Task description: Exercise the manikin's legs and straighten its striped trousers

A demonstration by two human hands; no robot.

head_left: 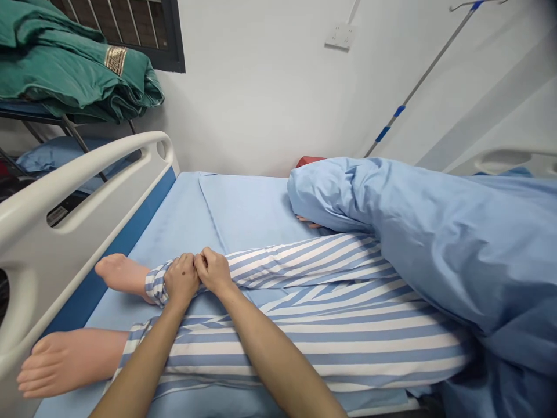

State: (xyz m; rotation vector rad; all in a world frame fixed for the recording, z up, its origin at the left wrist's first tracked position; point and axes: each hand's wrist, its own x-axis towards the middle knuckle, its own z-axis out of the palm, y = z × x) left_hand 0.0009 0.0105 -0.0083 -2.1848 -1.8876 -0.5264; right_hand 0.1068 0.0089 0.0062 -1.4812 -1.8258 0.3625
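Note:
A figure lies on the bed in blue-and-white striped trousers [331, 325], bare feet toward the footboard. My left hand [180, 281] is closed on the bunched cuff [157, 285] of the far trouser leg, just above the far foot [119, 273]. My right hand [214, 270] pinches the same leg's fabric right beside it, knuckles touching the left hand. The near foot [65, 360] lies below my left forearm. A light blue quilt [435, 232] covers the figure's upper part.
A white footboard rail [78, 186] runs along the left. The bed has a light blue sheet [235, 209]. Green folded cloth [65, 64] sits on a rack at upper left. An IV pole [418, 81] leans by the white wall. A second rail [509, 159] shows at right.

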